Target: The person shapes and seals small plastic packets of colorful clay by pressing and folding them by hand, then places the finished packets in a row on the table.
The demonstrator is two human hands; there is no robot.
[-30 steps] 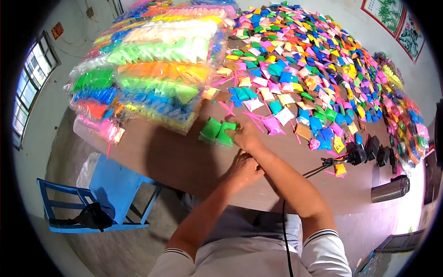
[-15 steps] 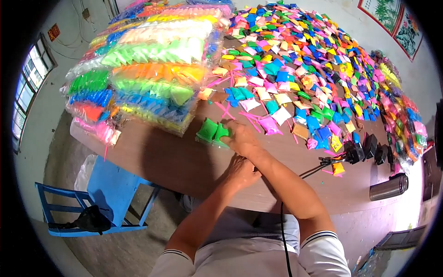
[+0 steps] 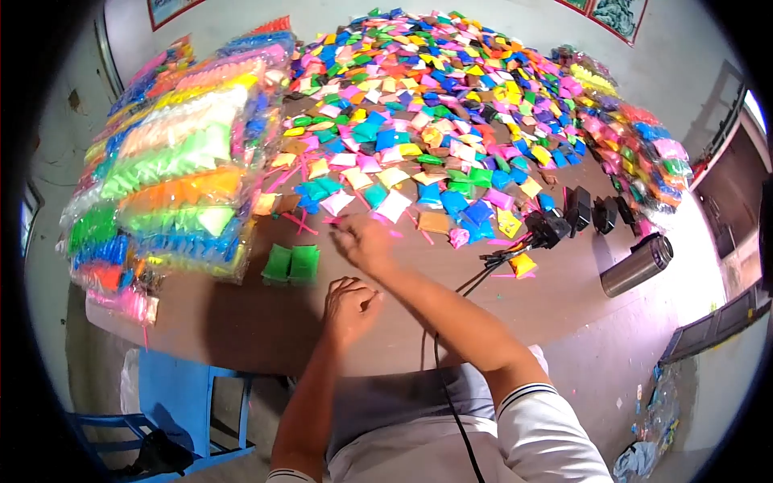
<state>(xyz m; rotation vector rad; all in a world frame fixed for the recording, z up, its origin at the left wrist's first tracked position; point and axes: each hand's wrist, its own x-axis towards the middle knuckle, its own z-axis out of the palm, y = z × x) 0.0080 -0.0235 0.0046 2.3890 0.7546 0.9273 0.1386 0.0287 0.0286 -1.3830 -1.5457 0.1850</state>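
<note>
Two green packets [image 3: 291, 263] lie side by side on the brown table [image 3: 386, 330], left of my hands. My right hand [image 3: 362, 244] is over the table at the near edge of the loose packets, close to a pink one, blurred by motion; whether its fingers hold anything is hidden. Nearer to me, my left hand [image 3: 351, 307] rests with its fingers curled inward, and what they may hold is too small to make out. The two hands are apart. A heap of small coloured packets [image 3: 435, 105] spreads beyond them.
Clear bags of coloured packets [image 3: 177, 169] are stacked at the left, with more bags [image 3: 636, 145] at the right. Black connectors with cables [image 3: 547, 229] and a metal flask [image 3: 636, 266] stand at the right. A blue chair [image 3: 173, 402] is at the lower left.
The view has swung right. My right hand has left the green packets and moved towards the loose packets, away from my left hand. The green packets lie released on the table.
</note>
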